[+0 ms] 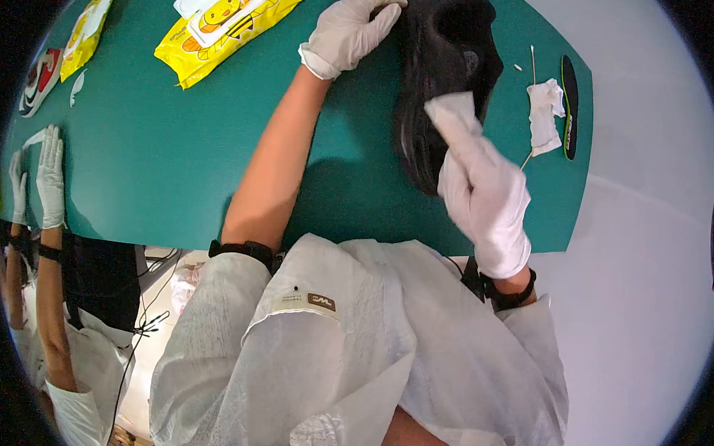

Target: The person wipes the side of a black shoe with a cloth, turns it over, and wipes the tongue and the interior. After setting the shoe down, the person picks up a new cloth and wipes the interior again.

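Note:
A black shoe [425, 76] lies on the green table, its opening at the far end and its other end pointing towards me. My left hand [352, 32], in a white glove, has its fingers curled against the shoe's far left side. In my gloved right hand [484, 197] is a folded white wipe [453, 116], pinched so that it sticks out over the shoe's right side near the front. The wipe overlaps the black upper in this view.
Right of the shoe lie a crumpled white wipe [545, 119], a cotton swab [532, 62] and a black insole [568, 108]. Yellow wipe packs [174, 55] are at the back left. A co-worker's gloved hands [50, 177] and a red-and-white shoe [41, 78] appear at far left.

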Tool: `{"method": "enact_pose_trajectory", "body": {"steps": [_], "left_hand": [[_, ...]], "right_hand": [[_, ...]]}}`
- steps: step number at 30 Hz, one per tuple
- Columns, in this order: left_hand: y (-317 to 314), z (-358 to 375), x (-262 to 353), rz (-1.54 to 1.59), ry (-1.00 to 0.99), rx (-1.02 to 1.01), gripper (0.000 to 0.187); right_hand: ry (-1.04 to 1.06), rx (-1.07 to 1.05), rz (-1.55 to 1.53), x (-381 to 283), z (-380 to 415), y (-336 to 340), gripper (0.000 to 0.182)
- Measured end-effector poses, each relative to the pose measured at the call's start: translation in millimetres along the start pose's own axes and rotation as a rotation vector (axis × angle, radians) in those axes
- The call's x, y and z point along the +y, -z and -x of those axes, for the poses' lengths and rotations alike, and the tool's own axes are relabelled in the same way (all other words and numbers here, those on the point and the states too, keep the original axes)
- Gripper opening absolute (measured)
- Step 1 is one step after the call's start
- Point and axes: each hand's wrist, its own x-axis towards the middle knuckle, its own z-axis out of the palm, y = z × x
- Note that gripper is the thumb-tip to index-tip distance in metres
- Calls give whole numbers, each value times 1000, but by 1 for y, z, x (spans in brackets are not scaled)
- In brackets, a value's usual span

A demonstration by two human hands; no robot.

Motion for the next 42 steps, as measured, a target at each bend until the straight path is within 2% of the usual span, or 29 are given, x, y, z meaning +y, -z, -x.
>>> {"method": "enact_pose_trajectory", "body": {"steps": [3,5,7,9,11,14,15,17,21,23,24,28,31,32,35,36,38,42], "left_hand": [[-3,-3,-12,50,-17,-26,19],[-5,-3,-20,-72,-17,-72,29],[-4,-4,-18,-70,-39,-56,30],[-2,-1,-14,-70,-42,-40,30],[0,0,-8,-41,-2,-57,31],[-4,-3,-12,-66,-40,-3,28],[-3,-3,-12,-97,-52,4,27],[-4,-3,-10,-58,-42,6,27],[-7,-3,-16,-1,-28,5,25],[-5,-3,-16,-41,-26,-26,25],[-3,-4,-14,-86,-24,-48,26],[0,-6,-6,-61,31,-74,24],[-2,-4,-5,-31,24,-44,22],[-2,-4,-1,-47,-64,52,15],[-3,-5,-3,-69,-68,38,15],[2,-5,2,-76,41,-79,22],[1,-6,-1,-57,30,-81,23],[-1,-5,-1,3,23,-73,23]], "right_hand": [[117,81,156,8,-23,-4,43],[142,114,174,29,-30,-19,44],[182,149,187,38,-34,-26,45],[109,89,234,38,-27,-26,45],[134,120,141,39,-13,-26,43],[13,-142,151,32,13,-14,44],[66,-78,74,33,20,-18,44],[67,-168,54,35,32,-19,42],[30,-209,64,33,34,-18,40],[6,-133,-87,34,23,-14,41],[20,-109,21,36,17,-12,40],[54,26,5,37,-20,-7,36],[116,172,95,45,-52,-18,37],[181,238,47,47,-62,-23,38],[111,212,-3,51,-64,-31,38],[107,231,-14,50,-62,-35,38],[34,235,90,44,-54,-42,36],[53,310,4,54,-53,-54,33]]}}
